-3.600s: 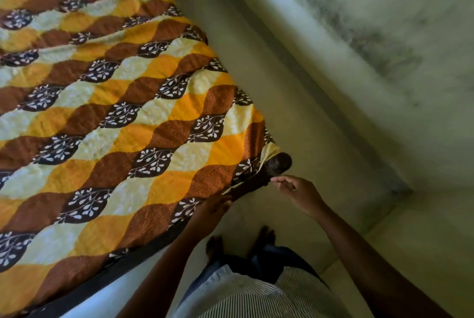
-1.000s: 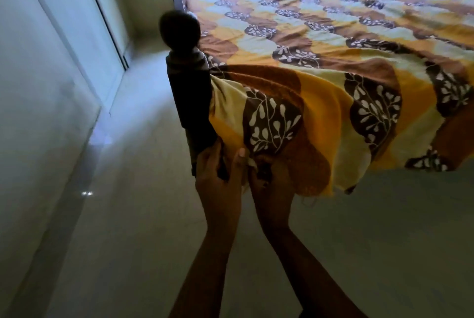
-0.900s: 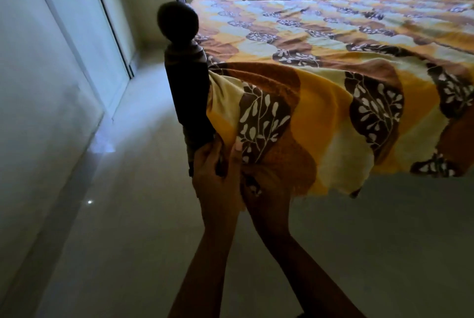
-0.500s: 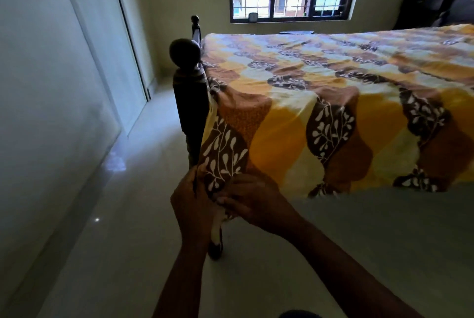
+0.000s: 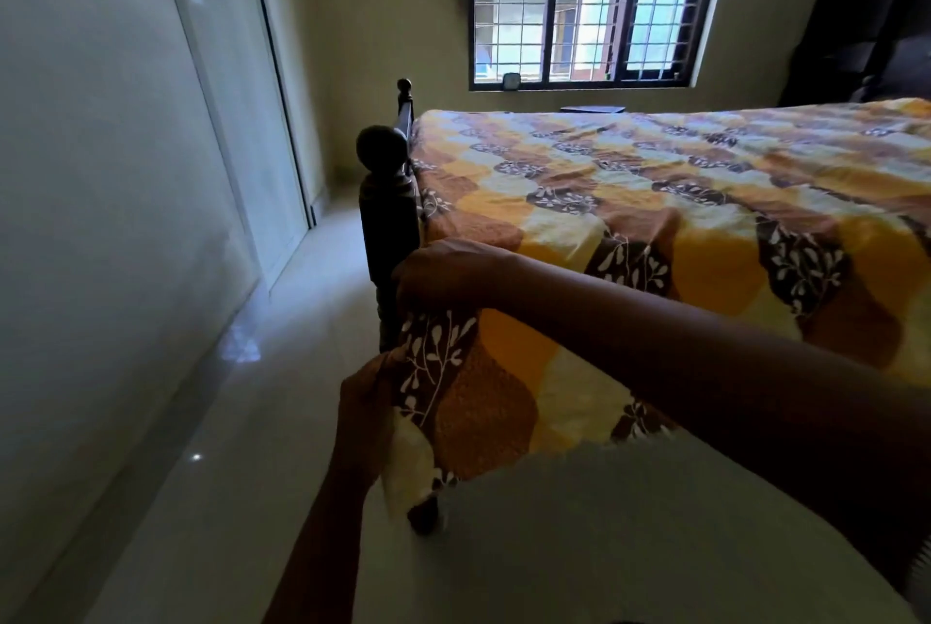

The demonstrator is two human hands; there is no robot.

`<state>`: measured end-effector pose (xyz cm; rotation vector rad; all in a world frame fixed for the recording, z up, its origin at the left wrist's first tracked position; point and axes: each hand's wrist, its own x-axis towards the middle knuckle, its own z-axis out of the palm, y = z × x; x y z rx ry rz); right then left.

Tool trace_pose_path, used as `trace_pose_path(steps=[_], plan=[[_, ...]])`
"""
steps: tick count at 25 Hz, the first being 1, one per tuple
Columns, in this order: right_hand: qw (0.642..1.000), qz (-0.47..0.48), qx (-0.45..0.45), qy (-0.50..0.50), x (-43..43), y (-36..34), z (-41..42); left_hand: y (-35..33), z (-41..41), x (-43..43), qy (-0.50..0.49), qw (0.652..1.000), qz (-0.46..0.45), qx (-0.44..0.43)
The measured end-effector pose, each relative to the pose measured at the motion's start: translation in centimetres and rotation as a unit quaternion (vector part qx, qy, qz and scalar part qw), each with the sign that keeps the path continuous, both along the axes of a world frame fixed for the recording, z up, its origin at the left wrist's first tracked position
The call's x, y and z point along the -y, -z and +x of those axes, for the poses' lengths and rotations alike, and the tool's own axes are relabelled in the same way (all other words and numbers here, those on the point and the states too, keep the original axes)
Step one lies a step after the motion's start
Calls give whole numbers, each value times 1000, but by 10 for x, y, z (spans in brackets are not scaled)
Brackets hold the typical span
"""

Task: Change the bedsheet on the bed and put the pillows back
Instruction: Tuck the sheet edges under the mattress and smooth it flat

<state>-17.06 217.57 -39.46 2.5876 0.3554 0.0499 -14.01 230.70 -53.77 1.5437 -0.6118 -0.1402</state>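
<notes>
The orange, brown and cream leaf-patterned bedsheet [image 5: 655,230] lies spread over the bed [image 5: 404,112], one corner hanging beside the dark ball-topped wooden bedpost [image 5: 388,220]. The right hand [image 5: 443,276] grips the sheet by the post, fingers curled; the left hand [image 5: 365,404] grasps the hanging corner lower down

At the near left corner of the bed [image 5: 404,109] the dark bedpost [image 5: 388,230] stands tight against the hanging bedsheet [image 5: 504,397], closing that side. Left of it, bare floor [image 5: 226,497] runs open to the wall [image 5: 90,170]. Under the bedsheet's hem along the near edge the floor lies open; the right hand [image 5: 443,273] and its forearm cross that corner.
</notes>
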Motion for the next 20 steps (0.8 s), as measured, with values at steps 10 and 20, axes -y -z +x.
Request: trace_pose_path(steps=[10,20], plan=[[975,208,-2,85,3,1,7,-6,-7,33,-180,960,0,216],[588,740,292,144,3,94,-83,9,15,23,-27,988,82,126]])
